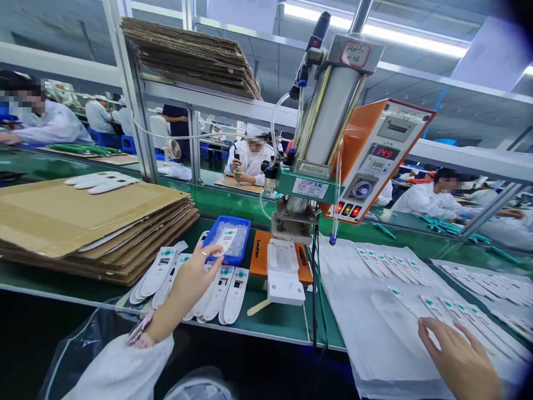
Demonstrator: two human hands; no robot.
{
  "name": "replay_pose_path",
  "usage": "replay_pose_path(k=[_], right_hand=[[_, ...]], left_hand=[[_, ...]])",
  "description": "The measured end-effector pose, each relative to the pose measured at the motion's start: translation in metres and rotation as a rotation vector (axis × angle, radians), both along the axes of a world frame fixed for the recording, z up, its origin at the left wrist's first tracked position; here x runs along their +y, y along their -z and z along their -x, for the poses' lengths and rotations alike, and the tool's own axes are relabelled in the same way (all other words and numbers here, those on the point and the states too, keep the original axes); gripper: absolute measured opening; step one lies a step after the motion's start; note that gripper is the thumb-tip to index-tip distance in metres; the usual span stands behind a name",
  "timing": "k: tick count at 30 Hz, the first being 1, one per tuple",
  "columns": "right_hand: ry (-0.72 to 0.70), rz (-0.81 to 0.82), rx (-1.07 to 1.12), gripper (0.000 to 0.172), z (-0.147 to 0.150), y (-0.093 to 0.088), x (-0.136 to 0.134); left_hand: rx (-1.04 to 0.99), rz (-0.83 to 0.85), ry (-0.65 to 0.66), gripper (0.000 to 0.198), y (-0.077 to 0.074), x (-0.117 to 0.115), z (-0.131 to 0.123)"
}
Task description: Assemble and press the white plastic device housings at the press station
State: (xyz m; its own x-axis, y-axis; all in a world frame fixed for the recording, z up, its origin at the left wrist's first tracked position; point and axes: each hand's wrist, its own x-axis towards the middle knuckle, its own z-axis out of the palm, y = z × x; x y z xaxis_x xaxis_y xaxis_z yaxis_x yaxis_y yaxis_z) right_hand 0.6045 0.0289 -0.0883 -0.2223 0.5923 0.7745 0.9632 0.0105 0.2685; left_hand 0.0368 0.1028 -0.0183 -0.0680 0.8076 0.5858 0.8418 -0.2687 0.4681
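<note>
My left hand (194, 280) is closed in a pinch on the lower end of a white plastic shell (228, 239) with a green mark and a small window. That shell is over a blue tray (245, 236) of clear, small pieces. Below my wrist and fingers lie several similar white shells (235, 294) in overlapping rows. On the right, my right hand (458, 350) pinches the near end of another slim white shell (403, 303), slanted above a white sheet (358, 328). Beside it, several shells (470, 316) lie in a row on the sheet.
A press (328, 116) with an orange control box (387, 150) stands at the centre above a white fixture (285, 278). Cardboard sheets (95, 222) are stacked at left, more on the shelf (191, 58). A wooden stick (258, 307) lies near the edge. Co-workers sit beyond.
</note>
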Motion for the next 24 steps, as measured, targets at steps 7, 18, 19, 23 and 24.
replay_pose_path(k=[7, 18, 19, 23, 24], right_hand=[[-0.361, -0.164, -0.110, 0.025, 0.121, -0.044, -0.007], [-0.707, -0.081, -0.102, 0.017, 0.269, -0.073, 0.015], [-0.703, -0.077, -0.123, 0.017, 0.275, -0.074, 0.019], [-0.627, -0.073, -0.188, 0.018, 0.290, -0.079, 0.031], [-0.608, -0.064, -0.197, 0.019, 0.293, -0.081, 0.033]], left_hand=[[0.098, 0.095, -0.058, 0.030, 0.006, 0.027, 0.020], [0.176, -0.192, -0.023, 0.032, -0.009, -0.015, 0.012], [0.192, -0.245, -0.012, 0.031, -0.009, -0.019, 0.014], [0.236, -0.379, 0.019, 0.025, -0.007, -0.031, 0.022], [0.232, -0.382, 0.026, 0.024, -0.007, -0.032, 0.023]])
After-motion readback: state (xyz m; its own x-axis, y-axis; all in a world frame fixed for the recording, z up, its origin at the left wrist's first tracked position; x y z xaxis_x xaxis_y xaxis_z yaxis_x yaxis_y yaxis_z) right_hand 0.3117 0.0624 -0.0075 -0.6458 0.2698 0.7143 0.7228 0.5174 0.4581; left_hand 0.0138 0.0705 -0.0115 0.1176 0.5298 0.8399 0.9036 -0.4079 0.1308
